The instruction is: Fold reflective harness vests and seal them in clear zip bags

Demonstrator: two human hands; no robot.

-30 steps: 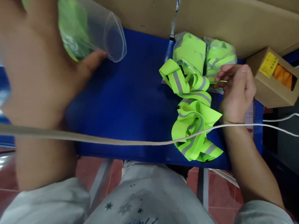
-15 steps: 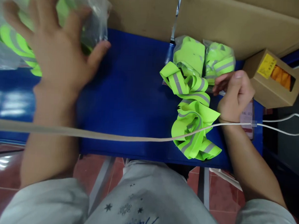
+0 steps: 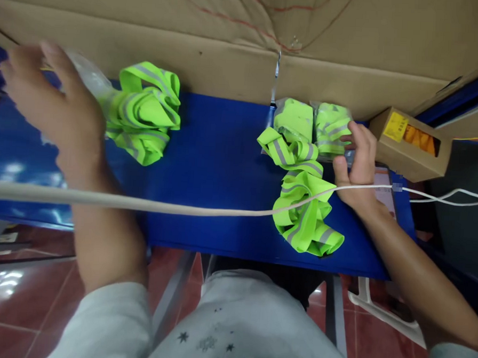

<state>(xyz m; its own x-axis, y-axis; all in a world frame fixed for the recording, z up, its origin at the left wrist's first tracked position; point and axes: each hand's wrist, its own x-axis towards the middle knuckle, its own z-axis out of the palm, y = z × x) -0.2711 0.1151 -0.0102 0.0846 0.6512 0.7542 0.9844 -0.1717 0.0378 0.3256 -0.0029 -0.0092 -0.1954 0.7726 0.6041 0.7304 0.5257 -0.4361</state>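
Observation:
At the far left, my left hand (image 3: 62,105) is open with its fingers apart, beside a clear plastic bag (image 3: 88,75) and a bundle of neon-green reflective straps (image 3: 146,112). The hand covers part of the bag. My right hand (image 3: 358,164) has its fingers apart and holds nothing visible; its fingertips are beside a wrapped green bundle (image 3: 332,125). Another wrapped bundle (image 3: 294,118) stands to the left of that one. Loose green straps (image 3: 305,214) lie in a tangle left of my right wrist.
A cardboard box with orange contents (image 3: 413,145) stands at the right of the blue table (image 3: 215,172). A phone (image 3: 384,192) lies partly behind my right wrist. A white cable (image 3: 173,206) crosses the view. Large cardboard (image 3: 228,71) lines the back.
My left hand has come off the bagged green straps, which now show uncovered. My right hand has opened and turned toward the wrapped bundle. The view has shifted.

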